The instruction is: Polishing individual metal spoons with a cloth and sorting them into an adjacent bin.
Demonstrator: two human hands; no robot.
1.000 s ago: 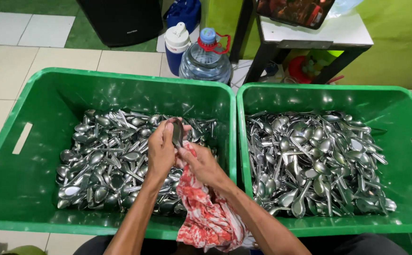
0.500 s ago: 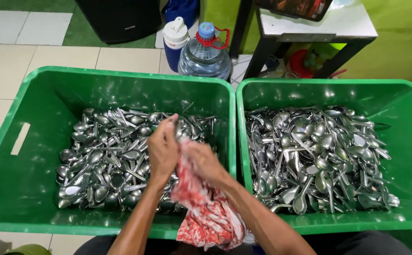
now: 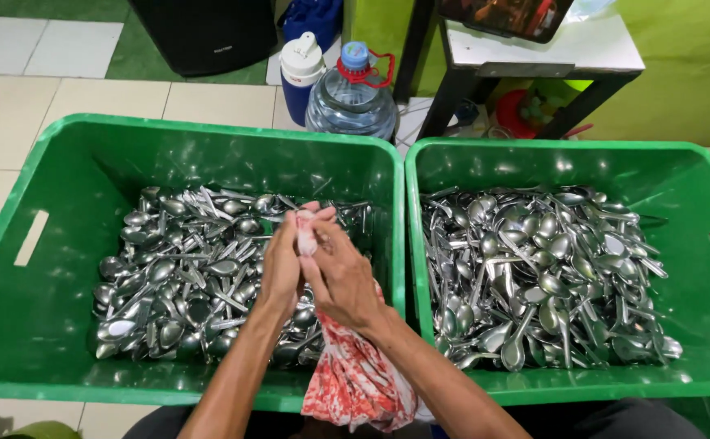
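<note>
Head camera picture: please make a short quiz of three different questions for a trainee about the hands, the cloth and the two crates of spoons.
1. True or false: the left hand and the right hand are pressed together over the left green crate.
2. What hangs below the hands? A) a red and white patterned cloth B) a blue towel C) a plastic bag
3. Fill in: both the left crate and the right green crate are filled with metal ____.

Key
1. True; both hands are closed around the upper end of the cloth.
2. A
3. spoons
</note>
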